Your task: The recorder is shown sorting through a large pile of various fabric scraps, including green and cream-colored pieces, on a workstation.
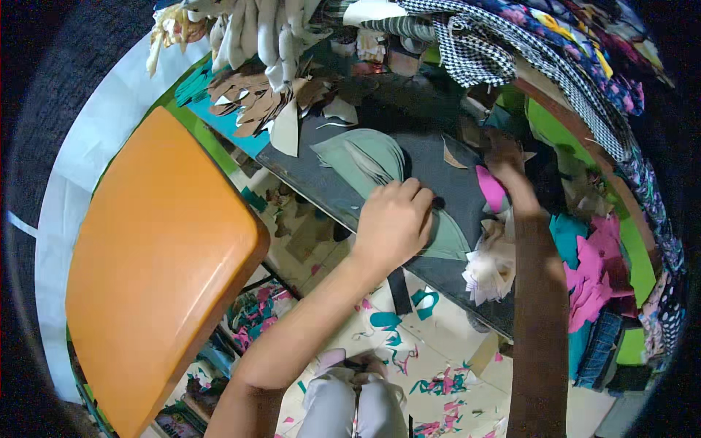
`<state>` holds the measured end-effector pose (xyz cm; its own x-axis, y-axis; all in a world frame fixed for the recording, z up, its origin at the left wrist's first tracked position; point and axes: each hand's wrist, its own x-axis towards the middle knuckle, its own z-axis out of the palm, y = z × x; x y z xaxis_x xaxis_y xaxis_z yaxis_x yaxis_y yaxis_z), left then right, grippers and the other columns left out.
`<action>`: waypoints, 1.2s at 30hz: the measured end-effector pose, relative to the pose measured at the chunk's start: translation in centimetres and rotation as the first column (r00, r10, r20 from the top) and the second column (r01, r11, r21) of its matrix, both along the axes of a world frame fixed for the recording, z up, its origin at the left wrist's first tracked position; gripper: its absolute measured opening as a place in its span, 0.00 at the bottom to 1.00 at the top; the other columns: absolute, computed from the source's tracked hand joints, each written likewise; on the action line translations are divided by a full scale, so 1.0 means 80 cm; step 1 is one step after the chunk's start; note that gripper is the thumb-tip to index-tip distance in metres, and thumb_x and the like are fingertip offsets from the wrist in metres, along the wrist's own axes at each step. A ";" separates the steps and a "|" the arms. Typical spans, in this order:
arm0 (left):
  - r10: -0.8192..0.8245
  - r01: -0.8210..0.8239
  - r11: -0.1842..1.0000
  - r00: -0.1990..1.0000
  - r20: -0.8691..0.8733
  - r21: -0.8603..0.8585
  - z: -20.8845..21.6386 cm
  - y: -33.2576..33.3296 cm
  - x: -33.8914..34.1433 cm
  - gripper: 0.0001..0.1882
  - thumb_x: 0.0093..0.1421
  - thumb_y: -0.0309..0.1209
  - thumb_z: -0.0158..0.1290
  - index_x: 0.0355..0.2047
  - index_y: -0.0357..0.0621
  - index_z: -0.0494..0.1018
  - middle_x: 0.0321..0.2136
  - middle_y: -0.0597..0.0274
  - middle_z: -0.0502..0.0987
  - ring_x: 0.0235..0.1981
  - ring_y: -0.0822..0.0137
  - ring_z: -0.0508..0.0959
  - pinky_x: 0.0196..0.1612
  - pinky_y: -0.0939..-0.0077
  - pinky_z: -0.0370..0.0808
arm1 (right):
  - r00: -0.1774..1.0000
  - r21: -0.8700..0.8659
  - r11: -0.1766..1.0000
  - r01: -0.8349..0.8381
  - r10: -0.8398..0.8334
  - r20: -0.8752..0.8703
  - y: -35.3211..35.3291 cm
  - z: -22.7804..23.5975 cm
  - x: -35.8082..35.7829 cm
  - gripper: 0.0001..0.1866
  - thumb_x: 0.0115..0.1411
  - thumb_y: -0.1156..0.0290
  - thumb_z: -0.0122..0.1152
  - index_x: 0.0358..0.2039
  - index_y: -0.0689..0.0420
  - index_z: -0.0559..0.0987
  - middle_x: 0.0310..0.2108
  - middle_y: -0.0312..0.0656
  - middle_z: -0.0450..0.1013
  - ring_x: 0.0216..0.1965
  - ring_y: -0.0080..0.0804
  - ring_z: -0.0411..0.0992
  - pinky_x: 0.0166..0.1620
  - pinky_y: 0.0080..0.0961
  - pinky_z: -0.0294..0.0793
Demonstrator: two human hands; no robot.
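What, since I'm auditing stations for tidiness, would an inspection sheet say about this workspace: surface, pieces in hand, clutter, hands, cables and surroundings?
Surface: dark table, partly covered.
Pieces in hand: layered green pieces with curved edges, on the table.
Clutter: brown pieces heaped at far left; crumpled beige pieces at the right; scraps across the floor.
Hands: left hand curled over the green pieces, firmness of its grip unclear; right hand in shadow near a bright pink piece, its grip unclear.
Cables: nothing seen.
Surroundings: large orange panel at left; black-and-white checked cloth at the far side.
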<state>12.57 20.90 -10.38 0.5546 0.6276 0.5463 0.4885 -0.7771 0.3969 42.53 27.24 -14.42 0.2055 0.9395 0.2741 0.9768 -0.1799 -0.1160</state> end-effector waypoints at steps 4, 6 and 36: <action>0.008 -0.006 0.999 0.999 0.037 -0.042 0.007 -0.006 -0.007 0.09 0.46 0.27 0.51 0.29 0.40 0.70 0.26 0.54 0.69 0.31 0.54 0.71 0.34 0.64 0.69 | 0.972 0.032 0.999 -0.002 0.010 -0.234 -0.017 0.020 -0.024 0.18 0.53 0.70 0.48 0.46 0.57 0.69 0.41 0.51 0.71 0.42 0.43 0.70 0.47 0.35 0.67; 0.022 -0.012 0.995 0.995 0.101 -0.096 0.013 -0.007 -0.006 0.09 0.47 0.27 0.50 0.30 0.40 0.70 0.26 0.54 0.69 0.31 0.53 0.71 0.34 0.64 0.69 | 0.889 0.187 0.977 -0.103 0.175 -0.423 -0.032 0.012 -0.016 0.18 0.53 0.70 0.48 0.46 0.59 0.69 0.40 0.49 0.71 0.41 0.38 0.70 0.46 0.33 0.67; -0.094 0.094 0.995 0.996 -0.001 0.025 -0.013 -0.035 -0.043 0.12 0.47 0.28 0.53 0.35 0.44 0.72 0.35 0.61 0.73 0.37 0.61 0.73 0.38 0.69 0.68 | 0.925 0.175 0.932 -0.316 0.344 -0.162 -0.158 0.030 -0.191 0.08 0.55 0.68 0.49 0.31 0.58 0.70 0.31 0.46 0.65 0.36 0.47 0.63 0.38 0.38 0.63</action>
